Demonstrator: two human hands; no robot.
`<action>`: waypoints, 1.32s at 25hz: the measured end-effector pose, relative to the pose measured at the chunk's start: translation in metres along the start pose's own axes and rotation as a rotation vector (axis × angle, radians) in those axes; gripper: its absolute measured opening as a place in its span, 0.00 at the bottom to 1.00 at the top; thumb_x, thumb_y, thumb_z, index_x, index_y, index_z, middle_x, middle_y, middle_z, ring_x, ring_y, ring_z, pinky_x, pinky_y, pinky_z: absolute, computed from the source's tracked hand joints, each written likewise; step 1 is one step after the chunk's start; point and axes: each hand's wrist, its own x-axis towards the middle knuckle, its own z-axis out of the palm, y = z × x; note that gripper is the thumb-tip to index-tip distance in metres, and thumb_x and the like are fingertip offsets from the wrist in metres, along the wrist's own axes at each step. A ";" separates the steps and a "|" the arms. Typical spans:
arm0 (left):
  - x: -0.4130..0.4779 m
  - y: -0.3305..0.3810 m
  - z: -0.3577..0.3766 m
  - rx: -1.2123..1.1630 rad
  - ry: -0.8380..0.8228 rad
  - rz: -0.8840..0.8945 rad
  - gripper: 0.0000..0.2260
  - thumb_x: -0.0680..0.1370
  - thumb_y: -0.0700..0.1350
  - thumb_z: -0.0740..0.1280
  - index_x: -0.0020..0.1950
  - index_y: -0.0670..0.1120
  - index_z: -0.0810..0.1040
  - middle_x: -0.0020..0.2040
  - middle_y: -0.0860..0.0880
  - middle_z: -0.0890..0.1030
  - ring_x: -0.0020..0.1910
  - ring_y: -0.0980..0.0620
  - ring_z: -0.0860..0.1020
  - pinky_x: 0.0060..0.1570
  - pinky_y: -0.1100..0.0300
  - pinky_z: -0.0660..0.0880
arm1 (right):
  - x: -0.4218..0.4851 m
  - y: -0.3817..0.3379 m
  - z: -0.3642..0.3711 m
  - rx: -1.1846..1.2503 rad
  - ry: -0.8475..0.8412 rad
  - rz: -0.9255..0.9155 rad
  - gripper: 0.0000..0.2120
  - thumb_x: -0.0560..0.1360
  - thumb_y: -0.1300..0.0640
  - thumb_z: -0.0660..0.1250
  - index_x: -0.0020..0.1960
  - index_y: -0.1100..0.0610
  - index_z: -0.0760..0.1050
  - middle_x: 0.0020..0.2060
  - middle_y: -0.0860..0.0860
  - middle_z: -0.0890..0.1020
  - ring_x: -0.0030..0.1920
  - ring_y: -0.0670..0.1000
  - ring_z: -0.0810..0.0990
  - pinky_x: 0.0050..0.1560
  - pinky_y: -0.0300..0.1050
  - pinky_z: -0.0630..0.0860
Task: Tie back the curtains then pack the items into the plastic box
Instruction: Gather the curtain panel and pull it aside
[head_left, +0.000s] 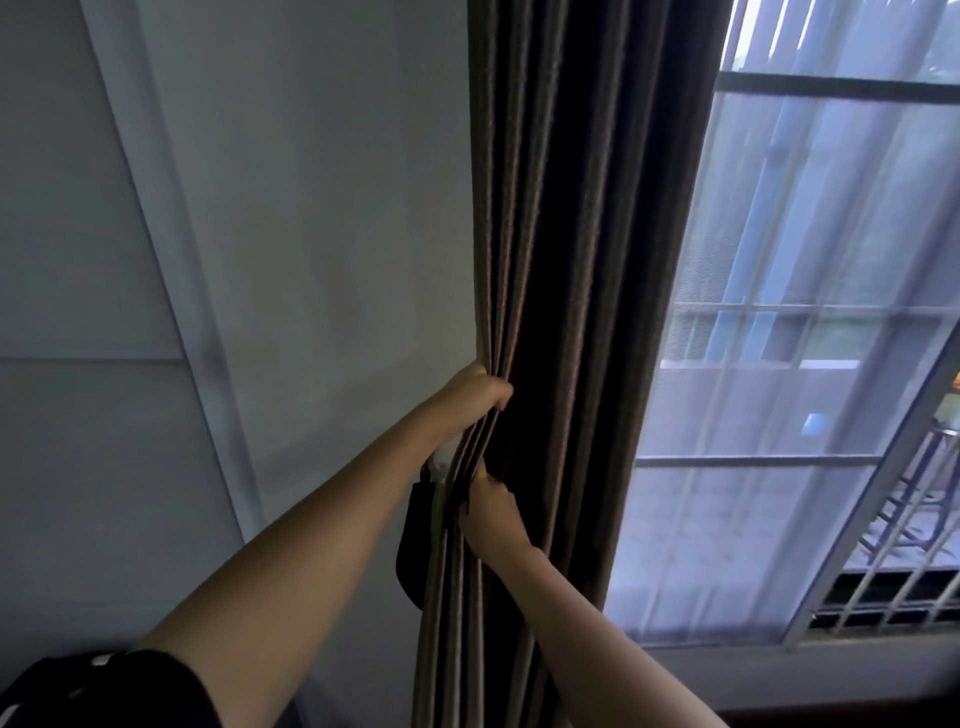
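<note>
Both hands (475, 389) (488, 512) grip the dark, gathered, pleated curtain (566, 260)

Curtain (561, 312): dark brown, plain weave, with lighter tan-brown highlights running vertically along the fold ridges and near-black shadow in the pleats. Tie-back loop (413, 545) at the curtain's left edge: black. Small fitting (445, 462) behind the folds: white. Wall (311, 208): pale grey-blue, unpatterned. Sheer curtain (753, 467) over the window: translucent white. Window frame (831, 85): grey. Sleeve (130, 691) at lower left: black.
</note>
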 end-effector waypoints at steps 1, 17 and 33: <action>-0.001 0.003 0.002 0.024 -0.008 0.003 0.14 0.65 0.42 0.65 0.50 0.45 0.75 0.45 0.50 0.77 0.45 0.52 0.75 0.49 0.57 0.72 | 0.003 -0.005 0.001 -0.134 -0.011 0.002 0.28 0.79 0.61 0.56 0.75 0.59 0.50 0.60 0.63 0.75 0.55 0.60 0.78 0.56 0.52 0.76; -0.012 -0.006 -0.032 0.137 0.058 0.021 0.24 0.77 0.30 0.52 0.69 0.48 0.67 0.54 0.52 0.75 0.48 0.59 0.73 0.52 0.65 0.69 | 0.048 0.000 -0.127 0.256 0.660 -0.093 0.28 0.75 0.61 0.65 0.72 0.55 0.60 0.64 0.55 0.71 0.61 0.54 0.73 0.61 0.47 0.71; 0.017 -0.013 -0.008 0.125 0.072 -0.015 0.14 0.75 0.38 0.53 0.57 0.47 0.72 0.57 0.47 0.76 0.53 0.49 0.75 0.57 0.58 0.72 | -0.024 0.018 -0.019 0.284 0.080 -0.083 0.16 0.74 0.61 0.63 0.61 0.54 0.72 0.49 0.51 0.82 0.48 0.49 0.81 0.53 0.43 0.78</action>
